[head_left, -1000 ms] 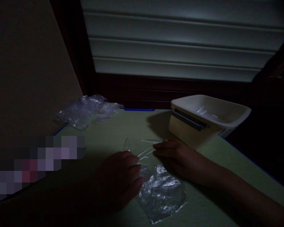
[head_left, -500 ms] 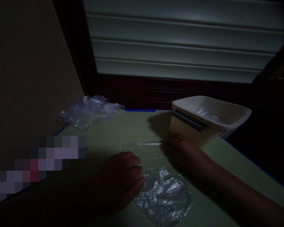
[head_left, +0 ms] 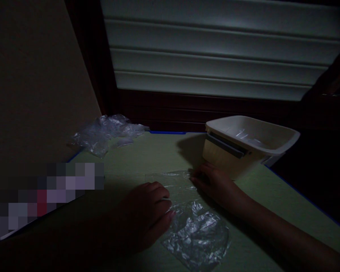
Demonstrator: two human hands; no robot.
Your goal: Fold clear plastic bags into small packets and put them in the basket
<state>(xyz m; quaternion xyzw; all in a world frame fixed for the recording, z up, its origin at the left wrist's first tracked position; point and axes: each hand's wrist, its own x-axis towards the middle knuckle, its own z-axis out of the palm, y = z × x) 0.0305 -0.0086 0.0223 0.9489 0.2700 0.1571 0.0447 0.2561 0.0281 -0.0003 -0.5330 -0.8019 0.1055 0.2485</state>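
A clear plastic bag (head_left: pixel 197 230) lies on the pale green table (head_left: pixel 158 151), crumpled near the front and flatter toward the back. My left hand (head_left: pixel 150 215) rests at the bag's left edge, palm down with its fingers apart, holding nothing. At the back right corner of the bag, my right hand (head_left: pixel 212 183) has its thumb and fingers pinched together on the plastic. Just behind the right hand stands a cream bin (head_left: pixel 229 156) with clear plastic inside.
A heap of crumpled clear plastic (head_left: pixel 104 132) sits at the table's back left corner. A blurred-out object (head_left: pixel 56 196) is at the left edge. Behind the table is a slatted shutter (head_left: pixel 209 56); a wall stands left.
My right hand has shifted slightly left and its thumb and fingers have come together on the bag's corner. The flat part of the bag has wrinkled a little. My left hand stays put.
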